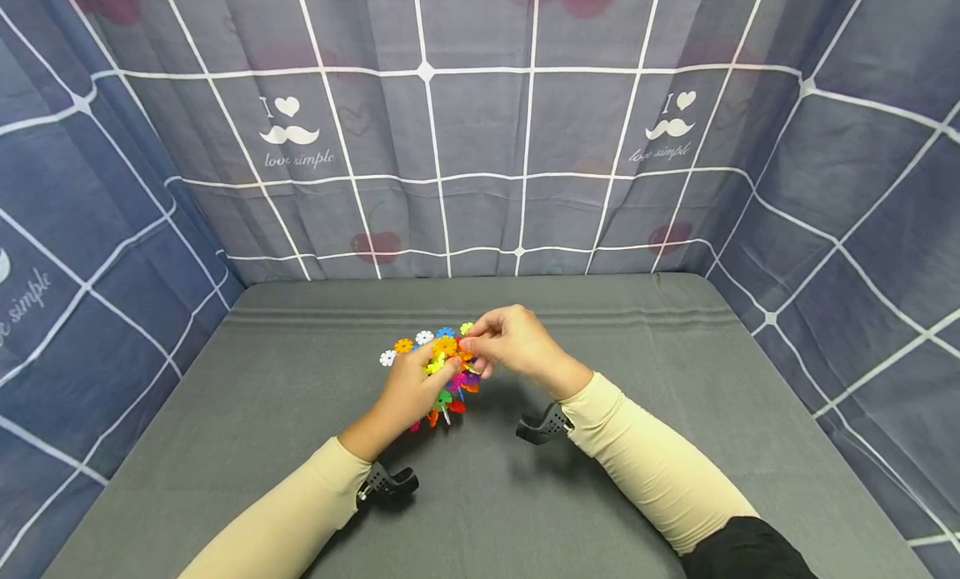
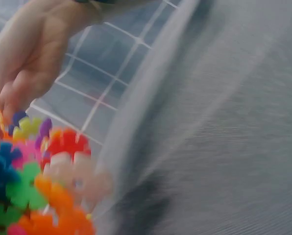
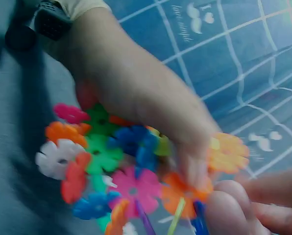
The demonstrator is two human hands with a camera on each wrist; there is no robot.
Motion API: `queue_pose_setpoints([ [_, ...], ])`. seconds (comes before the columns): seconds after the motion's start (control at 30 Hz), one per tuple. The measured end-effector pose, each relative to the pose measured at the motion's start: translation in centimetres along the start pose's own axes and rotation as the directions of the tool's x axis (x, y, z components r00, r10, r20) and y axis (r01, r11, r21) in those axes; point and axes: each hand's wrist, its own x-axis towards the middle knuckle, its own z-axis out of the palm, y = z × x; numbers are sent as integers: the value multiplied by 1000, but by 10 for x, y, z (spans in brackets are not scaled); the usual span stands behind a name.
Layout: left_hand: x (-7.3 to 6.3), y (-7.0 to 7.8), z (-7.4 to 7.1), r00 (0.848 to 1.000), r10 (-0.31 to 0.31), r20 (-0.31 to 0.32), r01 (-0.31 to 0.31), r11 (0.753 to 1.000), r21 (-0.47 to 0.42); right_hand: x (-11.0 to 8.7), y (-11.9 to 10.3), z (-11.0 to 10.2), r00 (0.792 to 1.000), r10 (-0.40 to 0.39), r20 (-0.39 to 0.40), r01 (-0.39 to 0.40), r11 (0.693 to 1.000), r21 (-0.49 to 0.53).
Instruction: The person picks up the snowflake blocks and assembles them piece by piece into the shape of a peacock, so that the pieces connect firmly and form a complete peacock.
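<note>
A many-coloured cluster of interlocking plastic flower discs point(image 1: 446, 346) is held up in front of me, close over the grey table. My left hand point(image 1: 408, 386) grips it from the left, thumb and fingers around some of the discs. On the right side of the cluster, my right hand point(image 1: 517, 342) pinches at a disc with thumb and fingertips, which hide most of that piece. Pink point(image 3: 136, 192), green and white discs stick out below the left hand in the right wrist view. An orange disc point(image 3: 228, 152) lies close to the right fingertips. In the left wrist view a red disc point(image 2: 68, 142) shows.
A grey cloth covers the table point(image 1: 600, 329). Blue-grey curtains point(image 1: 480, 129) with white grid lines enclose the back and both sides. Black straps with camera mounts point(image 1: 542, 426) hang from both wrists, over light sleeves.
</note>
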Motion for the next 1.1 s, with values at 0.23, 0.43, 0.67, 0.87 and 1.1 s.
queue_pose_setpoints([
  [0.23,3,-11,-11,965,-246,90,262,913,-312,18,33,-36,975,-102,-199,27,937,-347],
  [0.43,-5,-16,-10,947,-309,89,318,861,-397,26,89,-32,990,-25,137,108,764,-636],
  [0.67,0,-17,-12,941,-313,129,338,863,-375,30,103,-23,955,-201,219,297,671,-680],
  [0.87,-2,-18,-9,948,-282,148,314,906,-283,32,101,-31,980,-139,142,190,870,-455],
  [1.1,-6,-14,-5,978,-148,146,180,954,-240,20,53,-49,992,-23,127,14,997,76],
])
